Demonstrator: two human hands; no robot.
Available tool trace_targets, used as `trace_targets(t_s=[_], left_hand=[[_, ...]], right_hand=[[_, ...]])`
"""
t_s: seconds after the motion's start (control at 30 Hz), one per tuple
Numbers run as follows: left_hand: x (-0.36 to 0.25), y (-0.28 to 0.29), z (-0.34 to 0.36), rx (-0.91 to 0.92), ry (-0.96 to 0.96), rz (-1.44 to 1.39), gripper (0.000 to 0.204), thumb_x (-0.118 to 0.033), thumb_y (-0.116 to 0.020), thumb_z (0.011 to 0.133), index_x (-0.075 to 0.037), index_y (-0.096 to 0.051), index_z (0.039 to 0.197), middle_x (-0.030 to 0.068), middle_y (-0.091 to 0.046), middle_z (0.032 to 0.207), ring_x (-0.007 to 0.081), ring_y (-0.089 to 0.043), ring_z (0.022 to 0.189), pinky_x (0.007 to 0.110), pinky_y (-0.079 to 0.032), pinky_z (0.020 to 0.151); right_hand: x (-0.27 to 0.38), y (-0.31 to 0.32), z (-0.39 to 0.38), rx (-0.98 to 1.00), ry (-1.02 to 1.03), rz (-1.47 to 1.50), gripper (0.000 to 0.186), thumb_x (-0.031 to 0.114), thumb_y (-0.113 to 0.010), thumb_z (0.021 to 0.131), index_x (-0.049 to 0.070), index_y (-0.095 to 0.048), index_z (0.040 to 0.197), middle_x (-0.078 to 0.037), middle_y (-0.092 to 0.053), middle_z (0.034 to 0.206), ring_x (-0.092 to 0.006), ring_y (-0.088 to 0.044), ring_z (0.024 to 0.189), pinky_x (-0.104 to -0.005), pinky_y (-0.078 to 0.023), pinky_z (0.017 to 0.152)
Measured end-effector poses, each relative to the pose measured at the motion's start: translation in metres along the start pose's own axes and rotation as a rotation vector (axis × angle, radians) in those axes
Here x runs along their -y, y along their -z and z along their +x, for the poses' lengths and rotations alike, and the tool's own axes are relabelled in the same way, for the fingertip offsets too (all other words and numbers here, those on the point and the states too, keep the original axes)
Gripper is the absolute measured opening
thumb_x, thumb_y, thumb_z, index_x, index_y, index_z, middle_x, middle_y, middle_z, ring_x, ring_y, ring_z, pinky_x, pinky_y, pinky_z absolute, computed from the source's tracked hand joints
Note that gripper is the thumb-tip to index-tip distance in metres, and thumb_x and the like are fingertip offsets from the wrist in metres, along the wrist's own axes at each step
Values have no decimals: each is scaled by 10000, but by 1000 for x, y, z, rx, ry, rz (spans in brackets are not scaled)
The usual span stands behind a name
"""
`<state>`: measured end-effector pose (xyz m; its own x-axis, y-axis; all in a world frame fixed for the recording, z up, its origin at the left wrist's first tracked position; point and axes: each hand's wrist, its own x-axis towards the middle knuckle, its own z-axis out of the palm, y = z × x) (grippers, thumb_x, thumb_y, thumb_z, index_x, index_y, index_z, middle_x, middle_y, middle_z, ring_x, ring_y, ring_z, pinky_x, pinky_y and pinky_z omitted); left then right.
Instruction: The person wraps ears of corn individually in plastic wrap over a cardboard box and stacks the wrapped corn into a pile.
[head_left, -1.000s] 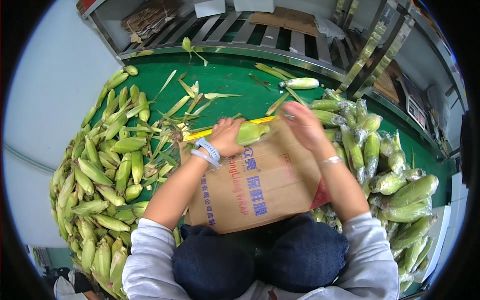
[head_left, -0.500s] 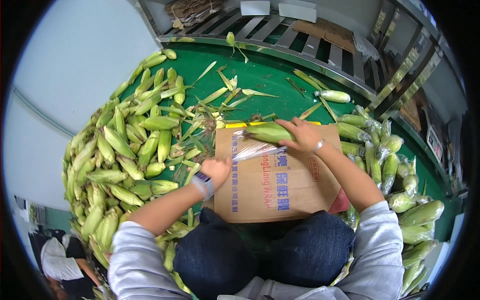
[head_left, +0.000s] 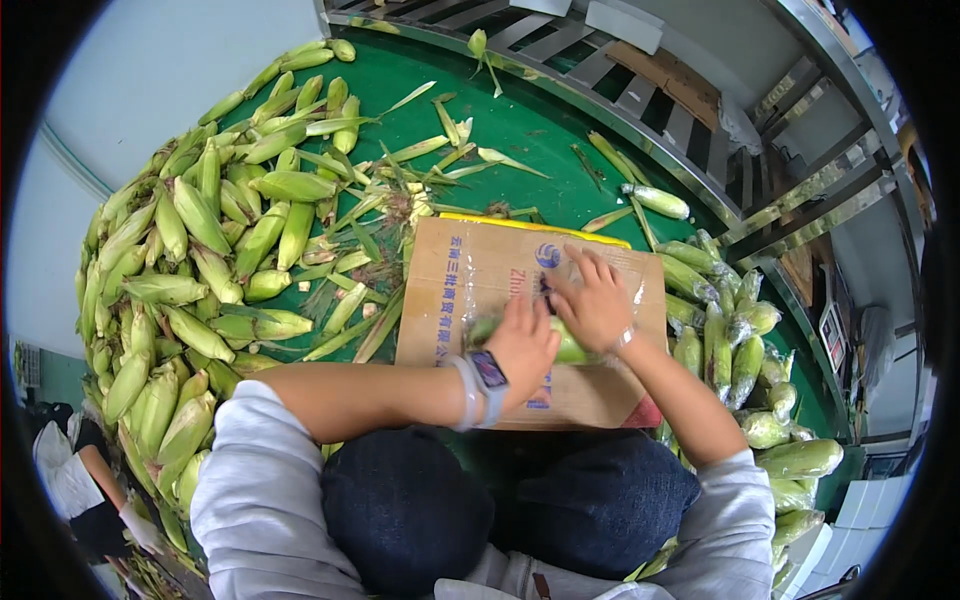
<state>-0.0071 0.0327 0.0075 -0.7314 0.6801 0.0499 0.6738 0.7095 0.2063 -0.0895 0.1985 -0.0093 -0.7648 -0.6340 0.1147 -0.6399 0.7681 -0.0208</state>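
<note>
A green-husked ear of corn (head_left: 570, 343) lies across a flat brown cardboard box (head_left: 450, 340) in front of my knees, partly hidden by my hands. Clear plastic film (head_left: 482, 328) shows faintly around its left end. My left hand (head_left: 522, 345) rests over the middle of the ear, fingers stretched out and slightly blurred. Beside it, my right hand (head_left: 595, 305) lies over the right part with its fingers spread and blurred. Both palms touch the ear; neither hand's fingers wrap round it.
A large heap of unwrapped corn (head_left: 190, 250) fills the left. Film-wrapped ears (head_left: 745, 345) are piled on the right. Loose husks (head_left: 400, 200) litter the green floor (head_left: 545, 130) beyond the box. A slatted metal rack (head_left: 690, 140) stands at the back right. Another person (head_left: 70, 470) is at the lower left.
My left hand has moved right from the box's left edge onto the ear. The ear has come nearer to me, and my right hand's fingers have spread over it. The view has shifted slightly.
</note>
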Motion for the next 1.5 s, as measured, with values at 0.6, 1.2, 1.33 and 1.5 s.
trace_targets(t_s=[0.6, 1.2, 1.33, 1.5], left_hand=[[35, -12, 7, 749, -268, -720, 535, -293, -798, 543, -31, -609, 970, 123, -649, 871, 243, -609, 790, 353, -472, 728], [65, 20, -33, -1378, 369, -1603, 489, -281, -621, 806, -27, -444, 1184, 119, -554, 1011, 212, -579, 915, 342, -501, 769], [71, 38, -64, -1382, 481, -2047, 326, -184, -631, 818, -25, -519, 1080, 92, -574, 979, 174, -575, 906, 308, -496, 736], [68, 44, -59, -542, 571, -2654, 387, -336, -509, 893, -37, -497, 1138, 149, -545, 1147, 291, -569, 1006, 510, -455, 885]], right_hand=[[-85, -24, 69, 448, -528, 75, 391, 207, -723, 644, 8, -637, 969, -209, -624, 999, -345, -601, 938, -381, -499, 804], [88, 37, 35, 715, -254, 1122, 460, 157, -701, 744, 18, -508, 1138, -129, -625, 945, -227, -606, 899, -350, -472, 773], [86, 36, 16, -245, -38, 155, 334, 62, -669, 658, 8, -579, 976, -146, -605, 762, -296, -599, 703, -368, -449, 611], [45, 78, 6, -762, 135, -212, 254, 28, -661, 653, -12, -620, 901, -128, -613, 759, -270, -595, 687, -337, -453, 623]])
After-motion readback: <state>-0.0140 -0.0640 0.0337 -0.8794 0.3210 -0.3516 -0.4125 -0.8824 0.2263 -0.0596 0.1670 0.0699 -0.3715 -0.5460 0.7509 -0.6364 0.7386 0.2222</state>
